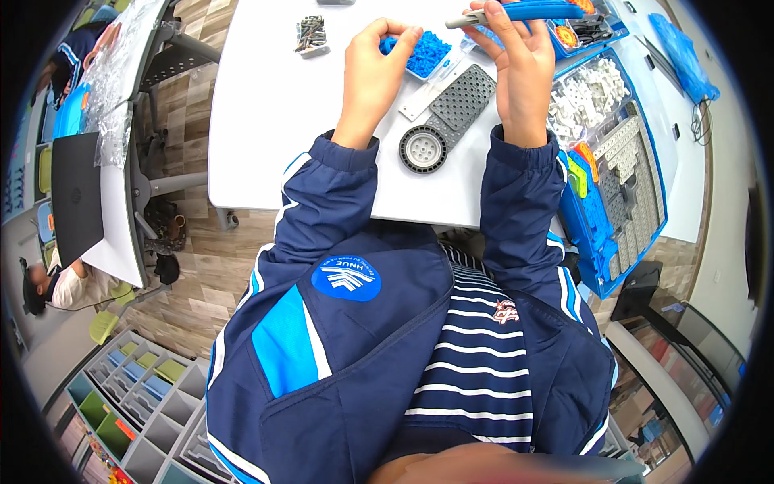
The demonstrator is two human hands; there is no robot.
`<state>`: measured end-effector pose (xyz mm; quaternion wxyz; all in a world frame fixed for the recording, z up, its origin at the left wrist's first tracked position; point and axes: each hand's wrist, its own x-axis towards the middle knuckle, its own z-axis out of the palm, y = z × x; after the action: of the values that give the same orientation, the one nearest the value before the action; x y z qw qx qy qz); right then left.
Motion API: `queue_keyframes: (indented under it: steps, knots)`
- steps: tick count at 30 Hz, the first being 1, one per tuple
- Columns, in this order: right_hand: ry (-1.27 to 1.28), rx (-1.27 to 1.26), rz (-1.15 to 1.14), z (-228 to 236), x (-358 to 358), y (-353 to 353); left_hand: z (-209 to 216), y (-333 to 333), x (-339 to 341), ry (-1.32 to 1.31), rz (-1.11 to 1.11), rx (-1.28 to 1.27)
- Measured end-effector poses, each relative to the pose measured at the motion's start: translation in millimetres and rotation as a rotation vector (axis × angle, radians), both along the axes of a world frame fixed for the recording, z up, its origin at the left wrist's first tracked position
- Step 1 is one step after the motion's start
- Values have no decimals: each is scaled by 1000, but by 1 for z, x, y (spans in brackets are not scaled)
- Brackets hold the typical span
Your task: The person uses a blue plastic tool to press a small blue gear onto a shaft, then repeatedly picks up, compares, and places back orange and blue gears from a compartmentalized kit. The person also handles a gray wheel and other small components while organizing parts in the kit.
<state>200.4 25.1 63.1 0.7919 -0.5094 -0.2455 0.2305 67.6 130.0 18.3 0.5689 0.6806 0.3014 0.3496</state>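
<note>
My left hand is at the near-left edge of a clear box of small blue connector pins. Its fingers bend together over the pins, and what lies between the tips is hidden. Raised to the right, my right hand grips a long blue and grey building piece near the top edge of the view. Between my hands, a grey perforated plate assembly lies on the white table, with a wheel with a black tyre at its near end.
A small clear box of dark and light pins stands at the far left. To the right lies a blue tray with white connectors and grey beams. Beyond it rests a blue plastic bag. Another person sits at a laptop far left.
</note>
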Motion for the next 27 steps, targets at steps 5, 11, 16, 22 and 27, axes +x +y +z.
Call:
queue_keyframes:
  steps: [5,11,16,22,27]
  knots:
    - [-91,-47,-7,0,8,-9,-6,0,3,253,141,299]
    - [-27,-41,85,5,1,-17,2,14,-12,-189,-273,-475]
    - [-90,39,100,4,-13,-14,6,17,-17,-395,-492,-678]
    - [-54,105,169,0,-25,-10,3,11,-16,-468,-455,-730]
    - [-49,112,166,4,-27,-10,4,8,-17,-436,-443,-655]
